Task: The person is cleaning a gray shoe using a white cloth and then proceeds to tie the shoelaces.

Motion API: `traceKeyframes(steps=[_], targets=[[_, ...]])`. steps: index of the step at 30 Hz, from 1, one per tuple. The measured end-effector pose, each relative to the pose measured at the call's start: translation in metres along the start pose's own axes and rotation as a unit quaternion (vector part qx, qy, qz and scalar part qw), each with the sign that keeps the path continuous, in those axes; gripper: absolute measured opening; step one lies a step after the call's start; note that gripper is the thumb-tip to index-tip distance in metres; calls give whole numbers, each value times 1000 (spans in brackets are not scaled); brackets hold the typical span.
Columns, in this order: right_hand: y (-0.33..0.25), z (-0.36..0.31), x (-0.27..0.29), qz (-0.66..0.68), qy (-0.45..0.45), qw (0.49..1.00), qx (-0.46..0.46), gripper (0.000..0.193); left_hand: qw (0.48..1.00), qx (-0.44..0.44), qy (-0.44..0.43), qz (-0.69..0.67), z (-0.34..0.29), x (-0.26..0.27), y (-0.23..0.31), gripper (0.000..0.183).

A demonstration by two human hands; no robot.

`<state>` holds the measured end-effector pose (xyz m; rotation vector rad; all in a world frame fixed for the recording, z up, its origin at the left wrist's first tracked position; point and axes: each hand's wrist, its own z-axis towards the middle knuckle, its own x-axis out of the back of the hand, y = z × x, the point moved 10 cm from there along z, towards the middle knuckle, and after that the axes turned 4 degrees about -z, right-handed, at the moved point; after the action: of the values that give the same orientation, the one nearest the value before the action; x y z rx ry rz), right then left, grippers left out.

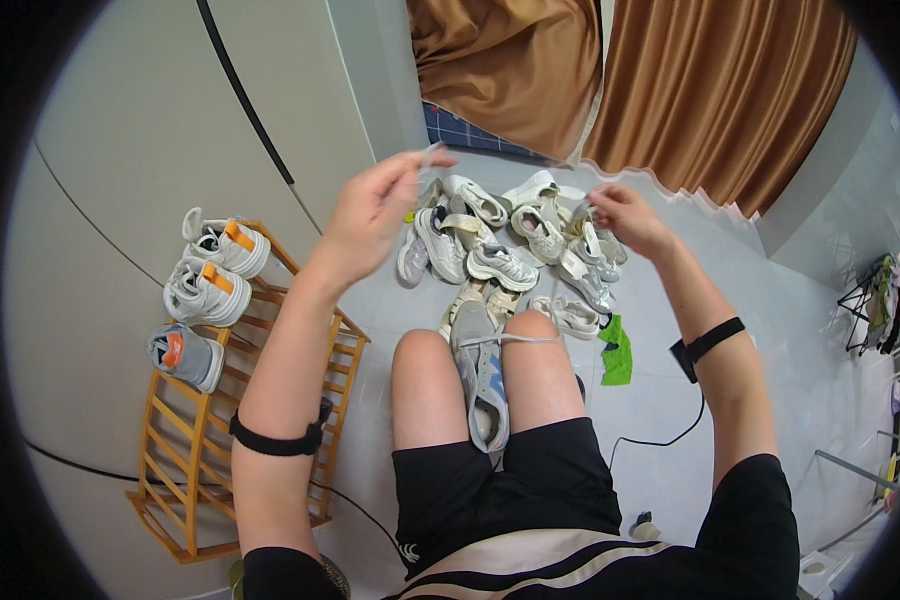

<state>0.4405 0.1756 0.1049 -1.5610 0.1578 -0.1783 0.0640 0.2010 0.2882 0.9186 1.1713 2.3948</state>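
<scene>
A grey sneaker (pixel 481 375) with blue side marks rests between my thighs, its toe pointing away. Its pale shoelace (pixel 530 341) stretches over my right knee. My left hand (pixel 375 210) is raised on the left, fingers pinched and smeared by motion around a thin pale strip that looks like a shoelace (pixel 431 158). On the right, my right hand (pixel 625 213) is also raised and closed in a pinch. What sits at its fingertips blends with the pale shoes behind. Both hands are well apart from the sneaker's body.
Several white and pale shoes (pixel 503 265) are heaped on the floor ahead. A wooden rack (pixel 195 460) at left carries several sneakers (pixel 208 292) on top. A green piece (pixel 616 352) lies right of my knees. Black cables (pixel 660 441) run by both arms; brown curtains (pixel 720 90) hang behind.
</scene>
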Motion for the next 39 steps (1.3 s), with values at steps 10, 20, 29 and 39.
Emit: traceKeyframes(steps=[10, 20, 29, 39], targets=[[-4, -82, -196, -16, -404, 914, 11, 18, 957, -161, 221, -97, -55, 77, 113, 30], [10, -40, -227, -285, -166, 936, 125, 20, 971, 131, 161, -114, -135, 52, -2, 32], [-130, -48, -213, 266, -88, 948, 154, 14, 950, 163, 63, -258, -127, -52, -23, 26], [20, -112, -203, 292, -75, 943, -145, 26, 972, 135, 161, 103, -160, -77, -81, 15]])
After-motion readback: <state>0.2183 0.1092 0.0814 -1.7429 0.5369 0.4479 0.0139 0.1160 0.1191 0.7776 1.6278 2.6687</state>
